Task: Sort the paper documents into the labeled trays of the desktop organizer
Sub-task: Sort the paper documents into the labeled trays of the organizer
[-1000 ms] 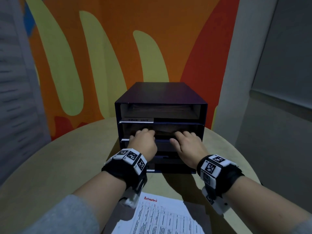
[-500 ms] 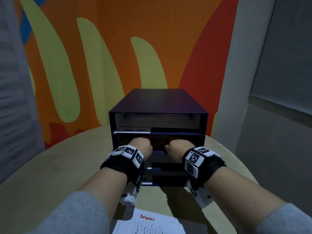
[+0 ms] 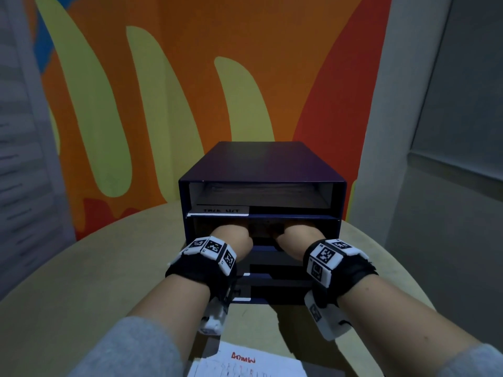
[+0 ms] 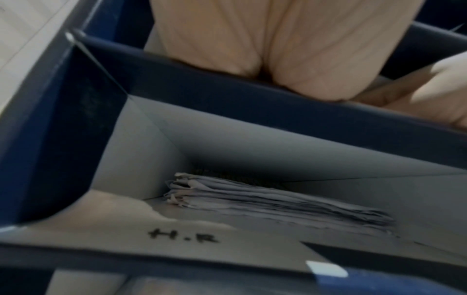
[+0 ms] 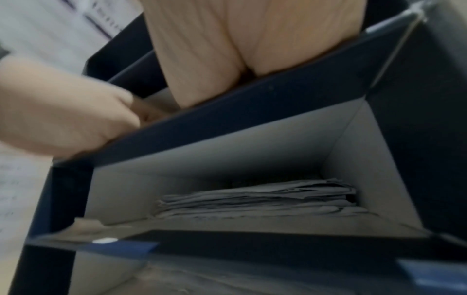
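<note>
The organizer (image 3: 261, 164) stands on the table (image 3: 81, 268), papers already stacked in its H.R tray (image 4: 278, 203). Both hands (image 3: 232, 236) (image 3: 302, 235) reach into the second tray, grip hidden. One sheet (image 3: 245, 365) remains unsorted.

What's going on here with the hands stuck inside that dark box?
A person is filing papers into a dark blue desktop organizer on a round table. Both the left hand and the right hand reach into its second tray from the top; the fingers are hidden inside. The tray below, labeled "H.R", already holds a stack of papers. Another printed sheet lies on the table near the person, not yet filed.
</note>
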Tool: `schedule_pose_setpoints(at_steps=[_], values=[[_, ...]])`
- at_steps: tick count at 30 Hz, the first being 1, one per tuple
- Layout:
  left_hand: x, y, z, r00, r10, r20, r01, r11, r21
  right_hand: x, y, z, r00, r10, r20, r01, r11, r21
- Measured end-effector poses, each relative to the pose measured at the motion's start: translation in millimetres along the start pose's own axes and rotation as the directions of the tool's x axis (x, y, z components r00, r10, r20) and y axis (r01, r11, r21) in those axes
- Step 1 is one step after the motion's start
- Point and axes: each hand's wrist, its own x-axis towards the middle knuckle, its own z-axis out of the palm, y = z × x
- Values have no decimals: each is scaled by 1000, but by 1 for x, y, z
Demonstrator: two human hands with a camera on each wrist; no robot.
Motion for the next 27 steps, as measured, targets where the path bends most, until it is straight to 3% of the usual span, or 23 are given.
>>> schedule_pose_setpoints(at_steps=[3, 9, 21, 27], values=[[0, -2, 2, 998, -4, -59, 2, 999, -32, -3, 0, -2, 1000, -17, 3, 17, 1000, 7], [-1, 1, -1, 1000, -18, 11, 18, 1000, 11, 1, 2, 4, 1000, 17, -22, -17, 1000, -17], [-4, -6, 4, 998, 14, -67, -17, 999, -46, 4, 2, 8, 997, 69, 34, -63, 989, -136], [-16, -17, 8, 983, 122, -137, -136, 985, -102, -17, 15, 10, 981, -85, -177, 75, 995, -60]])
